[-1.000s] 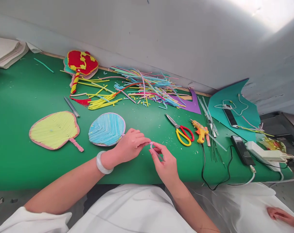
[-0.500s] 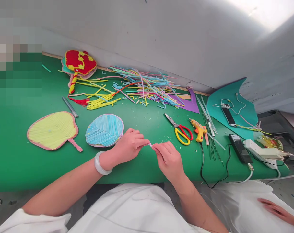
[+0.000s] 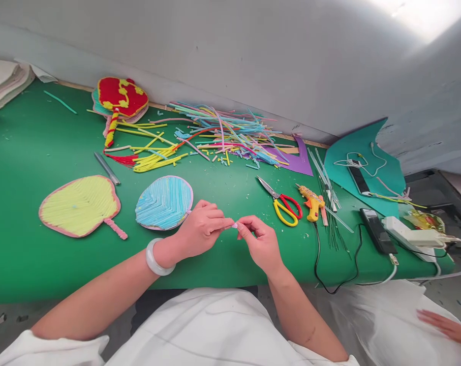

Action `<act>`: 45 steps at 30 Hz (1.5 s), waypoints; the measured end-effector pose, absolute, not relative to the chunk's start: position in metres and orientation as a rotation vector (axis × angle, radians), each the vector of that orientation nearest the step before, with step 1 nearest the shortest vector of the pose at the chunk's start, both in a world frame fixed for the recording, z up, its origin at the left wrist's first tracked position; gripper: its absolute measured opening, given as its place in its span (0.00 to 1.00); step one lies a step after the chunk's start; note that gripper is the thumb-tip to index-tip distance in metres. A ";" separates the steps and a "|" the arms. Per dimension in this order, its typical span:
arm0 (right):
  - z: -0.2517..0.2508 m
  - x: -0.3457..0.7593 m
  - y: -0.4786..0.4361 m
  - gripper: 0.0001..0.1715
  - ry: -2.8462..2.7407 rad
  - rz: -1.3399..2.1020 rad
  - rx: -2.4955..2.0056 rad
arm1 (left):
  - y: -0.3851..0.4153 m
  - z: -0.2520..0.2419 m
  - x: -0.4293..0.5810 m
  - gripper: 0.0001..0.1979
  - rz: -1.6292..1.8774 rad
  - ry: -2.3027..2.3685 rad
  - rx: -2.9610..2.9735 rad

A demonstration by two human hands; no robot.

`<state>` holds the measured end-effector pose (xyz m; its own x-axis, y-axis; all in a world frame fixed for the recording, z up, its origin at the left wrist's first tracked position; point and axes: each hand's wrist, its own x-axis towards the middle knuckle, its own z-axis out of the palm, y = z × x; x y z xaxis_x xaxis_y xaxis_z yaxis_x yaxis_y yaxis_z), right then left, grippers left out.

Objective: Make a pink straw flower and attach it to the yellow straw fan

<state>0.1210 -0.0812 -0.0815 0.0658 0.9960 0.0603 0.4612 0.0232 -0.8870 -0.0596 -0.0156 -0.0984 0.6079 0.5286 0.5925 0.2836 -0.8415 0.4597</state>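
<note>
My left hand (image 3: 200, 231) is closed around the handle of a blue leaf-shaped fan (image 3: 163, 203) with a pale pink rim; most of that handle is hidden by my fingers. Past the fingertips pokes a small pale pink tip (image 3: 234, 224). At this tip the thumb and bent fingers of my right hand (image 3: 259, 243) are pinched together. Left of the blue fan lies a yellow fan (image 3: 78, 206) with a pink edge and a pink wrapped handle. Scissors (image 3: 281, 201) with red and yellow grips rest beyond my right hand.
Loose pipe cleaners (image 3: 222, 133) lie heaped along the wall. A red fan (image 3: 121, 96) sits at the back left. On the right are a glue gun (image 3: 312, 202), thin green wires (image 3: 335, 229), a black power bank (image 3: 377, 231) and a white power strip (image 3: 409, 236). Another person's hand (image 3: 446, 325) shows lower right.
My right hand has rolled and its fingers have bent round the pink tip. My left hand keeps hold of the fan with little movement. The other person's hand has shifted right.
</note>
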 end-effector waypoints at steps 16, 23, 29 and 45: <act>-0.083 0.103 -0.097 0.12 -1.576 0.648 -1.636 | -0.012 -0.103 -0.061 0.16 0.929 0.742 2.554; -0.078 0.120 -0.091 0.16 -1.530 0.977 -1.726 | -0.012 -0.103 -0.061 0.11 0.910 0.698 2.536; -0.080 0.120 -0.092 0.12 -1.621 0.921 -1.685 | -0.016 -0.102 -0.058 0.11 0.853 0.661 2.597; -0.076 0.128 -0.123 0.12 -1.685 0.631 -1.517 | -0.090 -0.097 -0.039 0.17 0.823 0.830 0.619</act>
